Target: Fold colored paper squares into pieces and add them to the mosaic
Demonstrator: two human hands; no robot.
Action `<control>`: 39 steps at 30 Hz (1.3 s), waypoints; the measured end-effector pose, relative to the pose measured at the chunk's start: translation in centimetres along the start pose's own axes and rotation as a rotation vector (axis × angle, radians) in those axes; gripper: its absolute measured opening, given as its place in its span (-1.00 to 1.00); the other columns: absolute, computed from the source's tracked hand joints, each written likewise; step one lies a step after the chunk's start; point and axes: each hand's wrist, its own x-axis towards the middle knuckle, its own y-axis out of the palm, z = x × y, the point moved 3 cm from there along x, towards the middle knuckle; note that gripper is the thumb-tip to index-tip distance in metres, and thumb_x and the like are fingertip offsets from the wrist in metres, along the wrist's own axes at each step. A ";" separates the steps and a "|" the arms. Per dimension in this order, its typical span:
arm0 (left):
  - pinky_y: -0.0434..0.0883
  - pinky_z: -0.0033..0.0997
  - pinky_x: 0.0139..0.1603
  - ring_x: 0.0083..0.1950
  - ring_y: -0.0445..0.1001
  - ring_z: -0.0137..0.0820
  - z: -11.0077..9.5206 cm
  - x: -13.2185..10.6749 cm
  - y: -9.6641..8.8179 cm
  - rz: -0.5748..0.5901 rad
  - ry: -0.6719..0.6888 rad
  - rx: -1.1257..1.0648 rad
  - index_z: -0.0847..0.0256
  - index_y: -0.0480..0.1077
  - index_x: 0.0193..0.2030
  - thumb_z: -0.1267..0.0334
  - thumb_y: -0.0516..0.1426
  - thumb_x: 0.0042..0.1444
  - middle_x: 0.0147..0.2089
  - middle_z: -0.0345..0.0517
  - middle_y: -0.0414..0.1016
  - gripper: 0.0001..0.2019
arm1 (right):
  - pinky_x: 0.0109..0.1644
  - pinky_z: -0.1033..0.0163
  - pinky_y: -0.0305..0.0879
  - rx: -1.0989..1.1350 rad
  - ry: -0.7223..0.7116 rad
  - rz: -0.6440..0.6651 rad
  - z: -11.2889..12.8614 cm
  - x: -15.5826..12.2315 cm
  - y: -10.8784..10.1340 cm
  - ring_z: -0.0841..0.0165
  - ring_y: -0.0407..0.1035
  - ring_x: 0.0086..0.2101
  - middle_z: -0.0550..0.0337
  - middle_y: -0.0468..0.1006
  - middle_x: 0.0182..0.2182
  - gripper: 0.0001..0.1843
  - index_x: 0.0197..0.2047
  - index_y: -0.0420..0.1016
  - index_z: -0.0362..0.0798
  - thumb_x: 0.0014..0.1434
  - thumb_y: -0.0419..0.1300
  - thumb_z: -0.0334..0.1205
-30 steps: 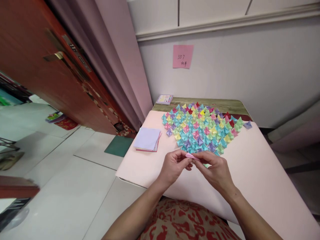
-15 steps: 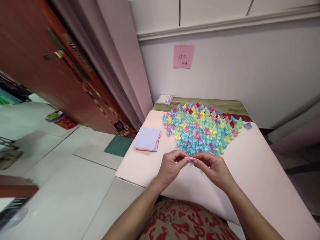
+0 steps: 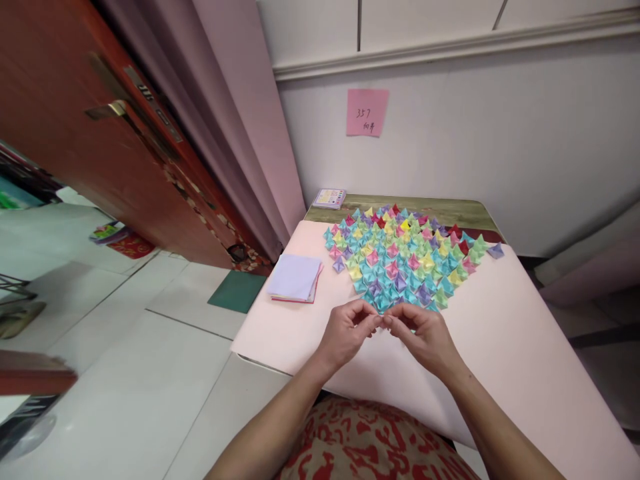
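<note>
My left hand [image 3: 346, 333] and my right hand [image 3: 424, 337] meet fingertip to fingertip just above the pale pink sheet [image 3: 500, 347] that covers the table. Both pinch a small folded pink paper piece [image 3: 384, 321], of which only a sliver shows between the fingers. Right behind the hands lies a wide patch of several small folded paper shapes [image 3: 403, 257] in teal, pink, yellow, green, purple and red, packed edge to edge.
A stack of square paper sheets [image 3: 295, 278] with a lilac top lies left of the patch. A small paper pack [image 3: 329, 198] sits at the table's far left corner. A pink note [image 3: 367, 112] hangs on the wall. A wooden door [image 3: 100, 133] and curtain [image 3: 240, 120] stand left.
The hands have drawn closer together and the pink paper piece, plainly visible one second ago, is now nearly hidden between the fingertips. Nothing else moved.
</note>
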 end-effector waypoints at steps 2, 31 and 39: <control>0.39 -0.43 -0.33 -0.38 0.42 -0.43 0.4 0.1 0.2 0.007 -0.055 -0.116 0.27 0.46 -0.34 0.11 0.22 0.13 -0.39 -0.12 0.48 -0.77 | -0.37 0.27 0.33 0.164 0.110 0.009 -0.6 0.1 0.3 0.36 0.40 -0.45 0.14 0.58 -0.43 -0.66 -0.29 0.56 -0.07 0.18 0.23 0.06; 0.46 -0.46 -0.45 -0.39 0.50 -0.41 0.5 0.4 0.9 -0.091 -0.171 -0.296 0.28 0.42 -0.27 0.06 0.35 -0.06 -0.39 -0.15 0.51 -0.64 | -0.31 0.23 0.42 0.428 0.184 -0.015 -1.0 0.0 0.8 0.35 0.43 -0.41 0.10 0.59 -0.36 -0.55 -0.10 0.55 -0.08 0.12 0.29 0.12; 0.53 -0.37 -0.42 -0.40 0.48 -0.41 1.2 0.5 0.7 -0.117 -0.179 -0.286 0.26 0.36 -0.11 0.03 0.27 0.04 -0.32 -0.13 0.48 -0.60 | -0.28 0.21 0.47 0.484 0.213 -0.009 -0.6 0.0 0.7 0.34 0.47 -0.41 0.10 0.61 -0.37 -0.53 -0.11 0.57 -0.07 0.10 0.30 0.14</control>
